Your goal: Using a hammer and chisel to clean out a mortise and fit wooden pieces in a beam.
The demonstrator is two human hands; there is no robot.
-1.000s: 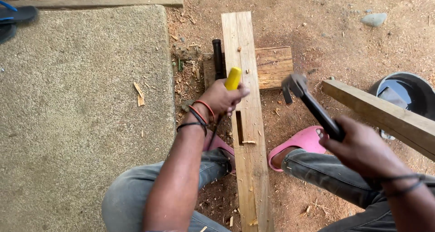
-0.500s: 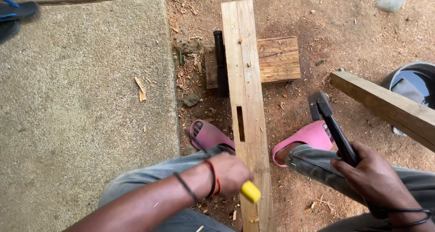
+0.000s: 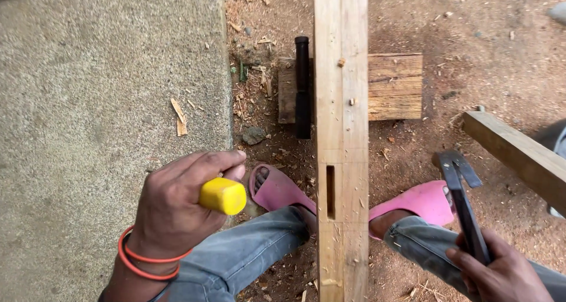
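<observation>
Bare reddish dirt strewn with wood chips makes up the ground, with a grey concrete slab well to the left of a long pale plank that runs straight up the middle of the view. That plank has a narrow slot cut through it and rests across a short wooden block, with a black tool handle lying just beside its left edge. To the plank's left, the left hand is clenched around a yellow handle; the rest of that tool is hidden. To its right, the right hand grasps the dark shaft of a hammer, head raised clear of the plank. Pink sandals sit on either side of the plank, and a second beam lies off to the right.
</observation>
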